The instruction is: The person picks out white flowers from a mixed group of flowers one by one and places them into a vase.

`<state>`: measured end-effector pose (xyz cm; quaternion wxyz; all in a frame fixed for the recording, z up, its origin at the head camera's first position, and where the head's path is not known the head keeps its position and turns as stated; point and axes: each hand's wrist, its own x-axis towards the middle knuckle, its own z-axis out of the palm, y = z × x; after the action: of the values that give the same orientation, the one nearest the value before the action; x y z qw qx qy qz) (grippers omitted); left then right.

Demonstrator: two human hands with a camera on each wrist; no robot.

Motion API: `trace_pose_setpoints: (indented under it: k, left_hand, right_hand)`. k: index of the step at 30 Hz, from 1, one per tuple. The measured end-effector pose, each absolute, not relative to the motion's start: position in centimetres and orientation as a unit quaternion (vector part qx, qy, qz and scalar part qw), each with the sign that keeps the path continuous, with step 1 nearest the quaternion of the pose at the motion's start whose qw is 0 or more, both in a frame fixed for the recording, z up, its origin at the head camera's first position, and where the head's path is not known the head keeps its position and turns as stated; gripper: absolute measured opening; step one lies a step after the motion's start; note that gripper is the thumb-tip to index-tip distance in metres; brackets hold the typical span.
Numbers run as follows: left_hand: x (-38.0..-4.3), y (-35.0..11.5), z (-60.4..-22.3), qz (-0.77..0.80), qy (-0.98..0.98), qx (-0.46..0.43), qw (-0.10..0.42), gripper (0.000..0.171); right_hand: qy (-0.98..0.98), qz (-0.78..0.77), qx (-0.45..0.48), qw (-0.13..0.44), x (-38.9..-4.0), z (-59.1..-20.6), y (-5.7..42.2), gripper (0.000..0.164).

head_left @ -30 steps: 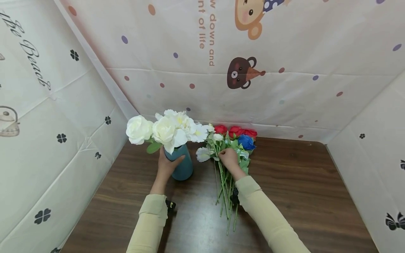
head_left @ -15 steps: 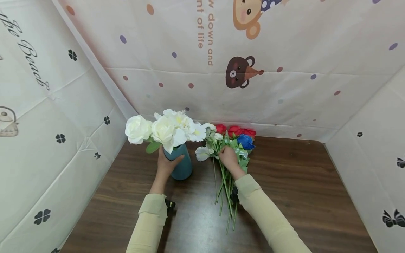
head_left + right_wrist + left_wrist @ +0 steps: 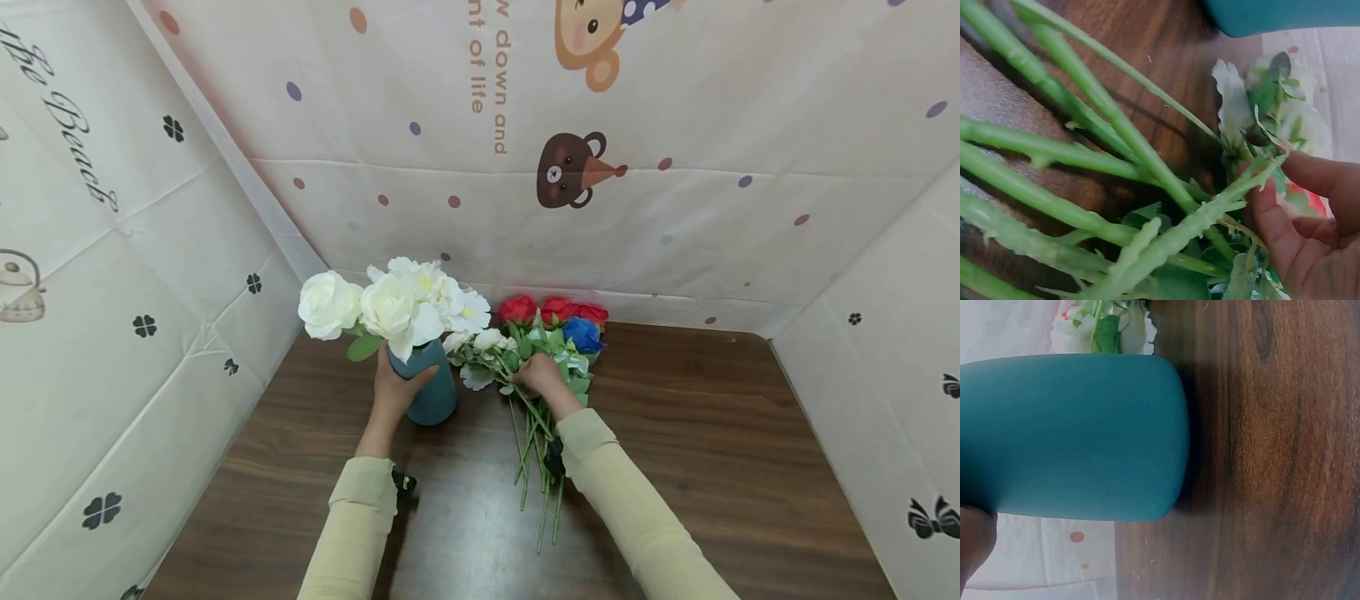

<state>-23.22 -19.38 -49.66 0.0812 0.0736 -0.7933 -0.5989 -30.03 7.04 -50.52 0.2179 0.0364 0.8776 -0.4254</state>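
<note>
Left hand (image 3: pixel 397 390) is wrapped round the blue vase (image 3: pixel 435 398); a flower stem (image 3: pixel 1194 222) is pinched by the right hand (image 3: pixel 542 377). Picking it out seems the step; a gentle pull looks needed.

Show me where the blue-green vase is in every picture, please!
Head: the blue-green vase is left of the middle, with the left hand gripping it.
Left wrist: it looks big and sideways in the left half, its bottom end pointing right.
Right wrist: only a piece shows, in the top right corner.
Shared landmark: the brown wooden table shows in all three.
</note>
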Motion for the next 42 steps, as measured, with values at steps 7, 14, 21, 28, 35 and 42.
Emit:
trace_pose_setpoints:
  k: [7,14,21,28,35,42]
  left_hand:
    - [-23.2,-19.3,-49.7,-0.594,-0.797,0.077,0.079,0.104]
    - [-23.2,-19.3,-50.1,-0.591,-0.799,0.073,0.082,0.105]
    - [-23.1,-19.3,-50.1,-0.594,-0.797,0.075,0.076,0.106]
    - [-23.1,-19.3,-50.1,-0.597,-0.795,0.074,0.079,0.105]
    - [-23.1,-19.4,-50.0,-0.597,-0.795,0.071,0.078,0.105]
    - [-23.2,-19.5,-49.8,-0.596,-0.796,0.065,0.084,0.103]
  right_hand:
    - [0.878,-0.416,0.025,0.237,-29.5,-50.2,7.0,0.032]
    - [0.884,-0.416,-0.010,0.214,-28.5,-49.9,6.9,0.034]
    - [0.887,-0.416,-0.025,0.202,-28.4,-50.1,6.8,0.032]
    - [0.913,-0.390,-0.031,0.118,-28.7,-49.3,7.3,0.035]
    - [0.907,-0.415,-0.026,0.070,-28.7,-47.7,8.4,0.036]
    - [0.894,-0.447,-0.002,0.019,-28.4,-46.2,8.9,0.032]
